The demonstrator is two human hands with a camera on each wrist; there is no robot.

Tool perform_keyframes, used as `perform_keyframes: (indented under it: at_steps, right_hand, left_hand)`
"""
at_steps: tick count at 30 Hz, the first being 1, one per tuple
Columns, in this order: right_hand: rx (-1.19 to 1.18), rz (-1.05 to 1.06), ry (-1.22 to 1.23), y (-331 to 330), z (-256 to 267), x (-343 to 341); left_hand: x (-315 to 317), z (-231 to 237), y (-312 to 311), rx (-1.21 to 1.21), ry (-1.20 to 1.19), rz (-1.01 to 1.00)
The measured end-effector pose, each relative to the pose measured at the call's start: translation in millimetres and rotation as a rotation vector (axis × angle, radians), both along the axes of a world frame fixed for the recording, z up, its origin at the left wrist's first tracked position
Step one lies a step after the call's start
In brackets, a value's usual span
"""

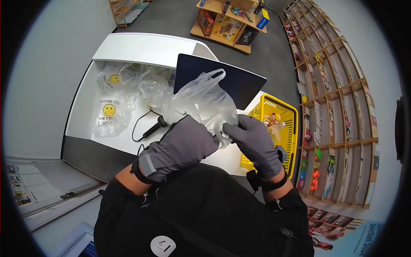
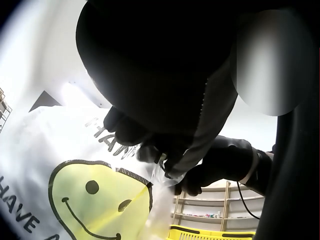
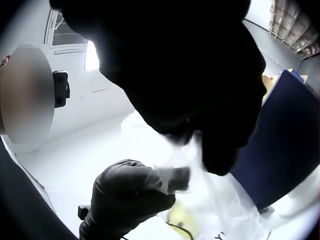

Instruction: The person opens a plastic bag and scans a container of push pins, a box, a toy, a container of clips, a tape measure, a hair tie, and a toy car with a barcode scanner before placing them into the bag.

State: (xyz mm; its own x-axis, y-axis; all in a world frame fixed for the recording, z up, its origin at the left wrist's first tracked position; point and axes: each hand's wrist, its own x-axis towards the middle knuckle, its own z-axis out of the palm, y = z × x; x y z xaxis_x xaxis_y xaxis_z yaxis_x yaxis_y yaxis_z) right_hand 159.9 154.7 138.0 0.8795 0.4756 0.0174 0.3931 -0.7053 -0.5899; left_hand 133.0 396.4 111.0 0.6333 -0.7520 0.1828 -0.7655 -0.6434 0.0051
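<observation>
Grey gloves cover both hands. A translucent plastic carrier bag [image 1: 203, 100] stands between them over the counter, one handle loop raised at its top. My left hand [image 1: 184, 143] pinches the bag near its lower edge, and the right hand [image 1: 254, 141] pinches the same edge a short way to the right. In the left wrist view the bag's printed yellow smiley face [image 2: 100, 200] spreads out below the left fingers. The right wrist view shows thin plastic stretched between the right hand [image 3: 200, 100] and the left hand [image 3: 130, 192].
More smiley-face bags [image 1: 112, 113] lie on the white counter [image 1: 81, 115] at left. A black handheld scanner [image 1: 155, 127] with a cable lies by the left hand. Behind the held bag stands a dark screen [image 1: 244, 81]. A yellow basket [image 1: 295, 141] holding small packaged items is at right.
</observation>
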Motion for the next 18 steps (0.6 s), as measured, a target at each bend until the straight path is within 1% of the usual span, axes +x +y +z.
perform_keyframes:
  at_steps: [1,2,3,5,6,8,9,11,12,13,14,15,16,18]
  right_hand:
    - [0.064,-0.142,0.173,0,-6,2]
    - [0.128,-0.28,0.345,-2,-12,3]
    - [0.127,-0.283,0.345,-7,-19,3]
    - [0.286,-0.218,0.192,-23,-36,-1]
    - [0.366,-0.188,0.114,-28,-39,-3]
    - [0.366,-0.186,0.086,-35,-39,-6]
    - [0.363,-0.176,0.057,-38,-38,-7]
    - [0.36,-0.17,0.028,-41,-35,-9]
    - [0.307,-0.171,0.02,-42,-32,-9]
    - [0.253,-0.171,0.013,-43,-28,-9]
    - [0.2,-0.17,0.006,-44,-27,-9]
    - [0.201,-0.172,0.006,-44,-28,-9]
    - [0.228,-0.159,0.015,-45,-32,-10]
    - [0.285,-0.127,0.035,-47,-39,-11]
  left_hand:
    - [0,0,0,-0.001,0.0,-0.008]
    - [0,-1,2,0.015,0.018,0.025]
    - [-1,-2,5,0.03,0.037,0.061]
    - [-4,-8,14,0.05,0.061,0.091]
    - [-6,-16,19,-0.173,0.163,0.123]
    - [-8,-26,27,-0.622,0.363,0.185]
    - [-7,-26,30,-0.62,0.364,0.179]
    - [-5,-15,37,-0.63,0.494,0.511]
    - [-3,-10,39,-0.629,0.556,0.678]
    - [-1,-7,41,-0.627,0.555,0.675]
    - [0,-4,42,-0.772,0.42,0.713]
    - [2,-3,41,-0.913,0.282,0.748]
    - [6,-3,40,-0.91,0.284,0.747]
    - [15,-5,38,-0.798,-0.205,0.637]
